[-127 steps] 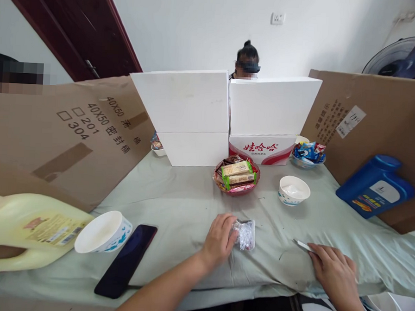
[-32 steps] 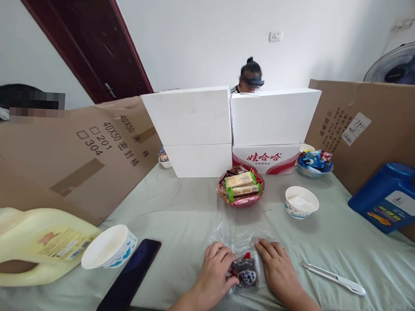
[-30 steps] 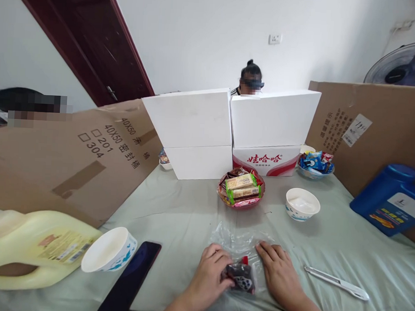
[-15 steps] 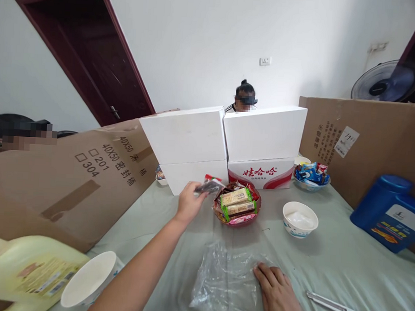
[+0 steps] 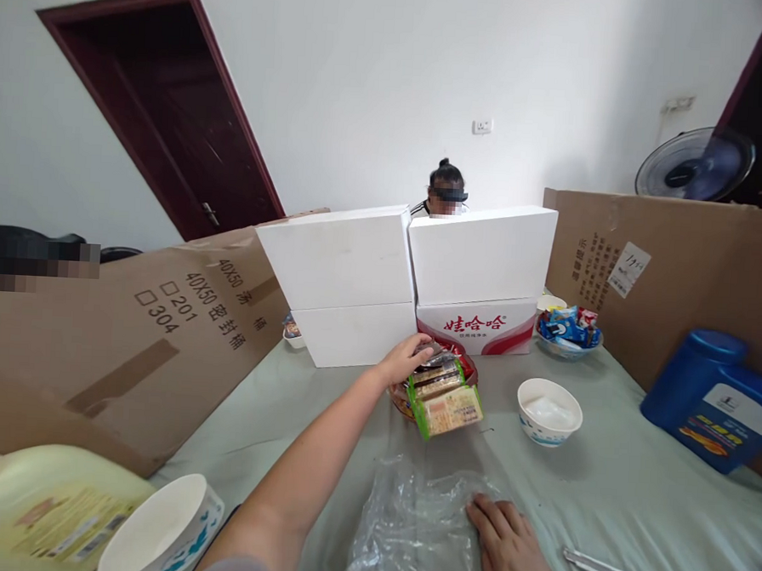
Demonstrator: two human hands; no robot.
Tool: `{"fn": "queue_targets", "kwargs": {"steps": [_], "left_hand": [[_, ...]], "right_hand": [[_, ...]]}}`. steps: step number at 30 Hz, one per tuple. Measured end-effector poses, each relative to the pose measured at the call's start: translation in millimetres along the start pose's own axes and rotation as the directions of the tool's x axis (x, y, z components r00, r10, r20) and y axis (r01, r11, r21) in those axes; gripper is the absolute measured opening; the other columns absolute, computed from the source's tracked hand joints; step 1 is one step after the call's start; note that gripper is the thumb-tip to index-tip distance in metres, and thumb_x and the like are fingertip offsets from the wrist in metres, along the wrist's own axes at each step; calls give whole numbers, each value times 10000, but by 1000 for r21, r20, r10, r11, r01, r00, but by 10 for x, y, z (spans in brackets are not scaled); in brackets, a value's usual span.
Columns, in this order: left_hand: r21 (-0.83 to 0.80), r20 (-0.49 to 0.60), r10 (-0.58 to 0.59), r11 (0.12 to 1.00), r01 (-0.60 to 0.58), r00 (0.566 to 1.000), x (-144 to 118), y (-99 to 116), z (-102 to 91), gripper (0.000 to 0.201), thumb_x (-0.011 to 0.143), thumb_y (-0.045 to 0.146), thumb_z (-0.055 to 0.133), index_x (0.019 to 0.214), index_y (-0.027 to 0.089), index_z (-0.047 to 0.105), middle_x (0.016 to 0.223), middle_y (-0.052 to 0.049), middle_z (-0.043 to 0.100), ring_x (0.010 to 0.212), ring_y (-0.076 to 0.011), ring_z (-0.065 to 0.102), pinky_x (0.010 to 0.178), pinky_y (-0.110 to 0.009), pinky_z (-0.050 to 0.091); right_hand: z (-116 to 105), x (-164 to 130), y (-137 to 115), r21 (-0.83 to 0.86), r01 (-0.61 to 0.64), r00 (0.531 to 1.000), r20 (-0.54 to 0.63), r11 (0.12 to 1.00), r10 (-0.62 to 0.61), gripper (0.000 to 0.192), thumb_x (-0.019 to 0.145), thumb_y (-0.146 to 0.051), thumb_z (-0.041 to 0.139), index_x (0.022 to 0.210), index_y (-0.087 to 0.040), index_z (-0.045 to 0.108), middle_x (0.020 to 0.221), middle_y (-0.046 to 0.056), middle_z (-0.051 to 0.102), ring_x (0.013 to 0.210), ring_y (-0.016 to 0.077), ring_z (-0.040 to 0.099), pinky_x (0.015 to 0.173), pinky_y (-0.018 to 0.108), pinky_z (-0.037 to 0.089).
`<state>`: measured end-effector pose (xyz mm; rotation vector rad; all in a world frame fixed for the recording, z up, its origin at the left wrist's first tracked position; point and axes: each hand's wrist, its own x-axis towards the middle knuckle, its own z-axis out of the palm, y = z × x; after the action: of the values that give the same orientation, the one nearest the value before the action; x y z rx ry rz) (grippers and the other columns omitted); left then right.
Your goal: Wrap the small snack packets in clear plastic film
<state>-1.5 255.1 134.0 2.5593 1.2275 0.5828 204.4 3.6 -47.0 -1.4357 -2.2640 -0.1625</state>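
Snack pack [image 5: 446,401] at left hand [image 5: 406,360], over bowl [image 5: 402,403]

The left arm stretches far forward and up the middle, forearm bare, wrist nearly straight. The left hand [image 5: 408,358] is at full reach, palm down, fingers curled downward with the thumb tucked beneath. The right hand [image 5: 508,555] stays close to the body, low in view, lying flat with palm down and fingers spread slightly, pointing forward-left
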Motion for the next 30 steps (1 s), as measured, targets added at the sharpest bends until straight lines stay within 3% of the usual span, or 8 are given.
{"fn": "queue_targets", "kwargs": {"steps": [8,12,14,15,17,20,23,30], "left_hand": [[107,-23,-13,994,16,1000,-212,232,111,382,824,256,617,1199,206,559,1358,-87,522,1307,-280,411,1093,-469,305],[156,-112,-27,987,45,993,-338,379,134,334,847,196,565,1181,205,570,1353,-104,508,1351,-309,331,1099,-523,250],[175,-156,20,984,7,988,-491,554,210,272,887,210,507,1146,197,589,1257,-114,558,1278,-295,407,1069,-486,301],[176,-135,50,984,-26,990,-595,660,280,243,901,234,493,1112,192,605,1178,-115,589,1202,-283,469,1031,-454,349],[140,72,105,984,-114,992,-835,867,474,235,881,314,543,1065,192,624,1057,-101,619,1054,-260,548,946,-394,421],[212,283,41,972,-105,958,-1152,1047,802,556,711,454,722,1183,200,579,1124,-117,594,1056,-314,539,911,-432,443],[242,334,-6,967,-79,942,-1260,1036,979,745,663,400,746,1325,190,476,1191,-141,572,1075,-339,541,910,-445,454],[221,392,-116,975,29,913,-1099,973,885,618,737,228,581,1333,168,428,1133,-136,630,966,-301,636,819,-377,505]], "right_hand": [[-130,37,-107,41,-86,995,49,995,84,482,804,-59,480,1250,-207,587,1264,31,619,1024,209,544,883,337,397],[-198,45,-145,56,-127,989,79,990,123,464,847,-72,455,1275,-207,570,1284,41,601,1064,214,525,913,354,385],[-226,50,-160,69,-136,987,94,988,129,452,863,-83,452,1281,-210,566,1292,44,594,1073,215,519,915,356,386],[-237,53,-165,76,-140,986,98,987,133,449,868,-85,451,1284,-212,564,1291,45,594,1072,215,519,912,355,388],[-250,59,-174,94,-150,986,93,984,141,443,872,-90,454,1280,-219,570,1280,46,600,1057,216,522,899,354,394],[-247,63,-176,120,-158,986,72,980,151,441,870,-95,464,1273,-229,582,1263,42,612,1045,217,525,894,355,397],[-237,59,-170,111,-155,986,85,982,145,464,854,-82,461,1283,-217,574,1280,45,604,1059,219,521,906,361,396],[-228,55,-160,70,-115,987,120,991,106,477,831,-68,445,1257,-226,589,1329,35,580,1087,223,530,917,369,395]]}}
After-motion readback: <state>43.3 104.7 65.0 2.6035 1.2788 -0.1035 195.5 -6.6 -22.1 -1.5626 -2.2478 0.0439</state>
